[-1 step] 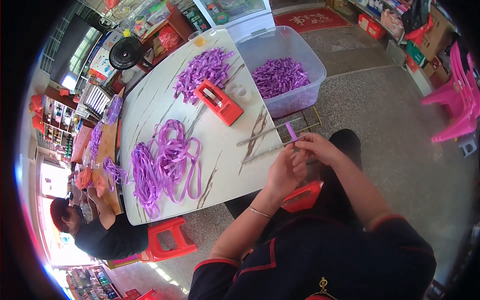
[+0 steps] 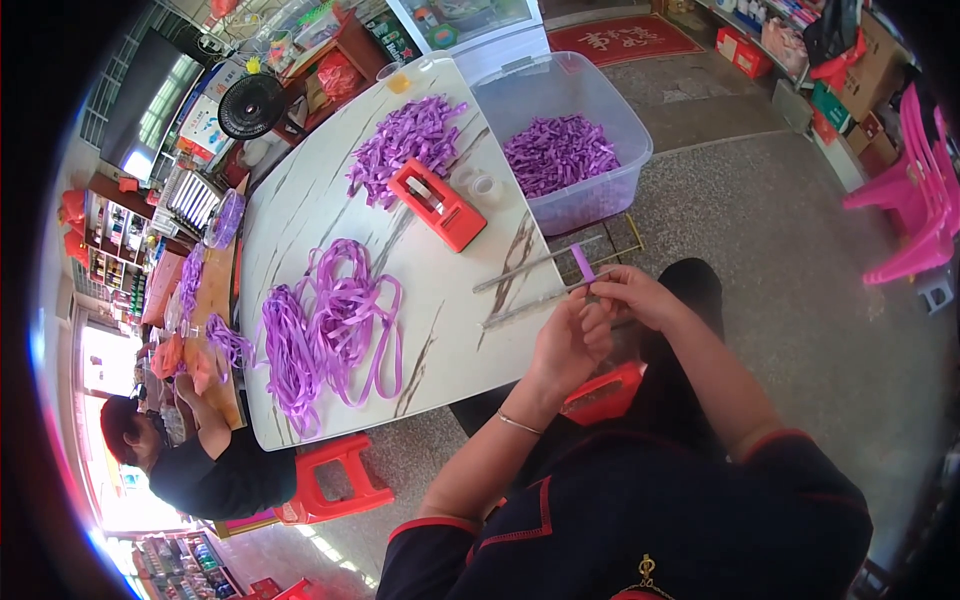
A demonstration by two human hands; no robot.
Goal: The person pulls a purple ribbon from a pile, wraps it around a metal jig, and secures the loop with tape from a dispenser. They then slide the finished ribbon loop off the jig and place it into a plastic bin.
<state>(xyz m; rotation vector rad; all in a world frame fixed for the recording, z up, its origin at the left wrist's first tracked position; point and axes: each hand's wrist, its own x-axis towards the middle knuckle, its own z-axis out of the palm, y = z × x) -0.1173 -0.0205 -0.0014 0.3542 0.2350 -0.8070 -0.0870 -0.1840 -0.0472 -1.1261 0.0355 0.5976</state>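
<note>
Bkgd: busy, cluttered rm, another person in a dark top at far L. Nearer, white marbled table w/ purple ribbon loops heaped loosely on its L part; strands overlap, so they could knot if one's pulled. Further R, pile of short pcs lies up against or right by red tape dispenser; a bump there might scatter some. Two thin rods jut past table edge; a knock from a wrist could shift them. Beside table, see-through tub w/ more purple pcs. Purple strip stands up by rod ends; prob. slips if grip loosens, b/c only fingertips have it. L hand: fingers curled, tips by strip's lower end, can't tell if gripping. R hand: thumb & finger pinched narrow on strip.
</note>
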